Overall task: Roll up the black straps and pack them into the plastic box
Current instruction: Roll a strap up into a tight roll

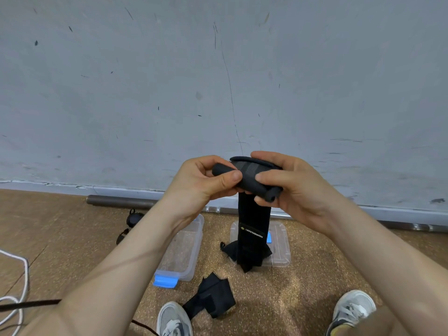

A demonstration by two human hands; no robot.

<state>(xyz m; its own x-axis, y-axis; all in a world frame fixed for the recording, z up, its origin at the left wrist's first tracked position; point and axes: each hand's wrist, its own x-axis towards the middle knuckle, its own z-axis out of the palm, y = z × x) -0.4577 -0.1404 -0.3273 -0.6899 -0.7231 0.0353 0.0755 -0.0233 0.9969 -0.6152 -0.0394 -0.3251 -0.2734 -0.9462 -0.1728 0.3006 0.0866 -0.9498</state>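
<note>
Rolling step in hand: left hand (208, 181) and right hand (292, 187) both pinch the strap (253, 214) by its rolled top between them, tail hanging below. Next likely calls for winding the tail tightly, then lowering it into the box (191, 263) under the left wrist

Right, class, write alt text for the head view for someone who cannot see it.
Left hand and right hand grip a partly rolled black strap, its tail hanging down. On the floor below: a clear plastic box, a second strap, grey shoes.
</note>
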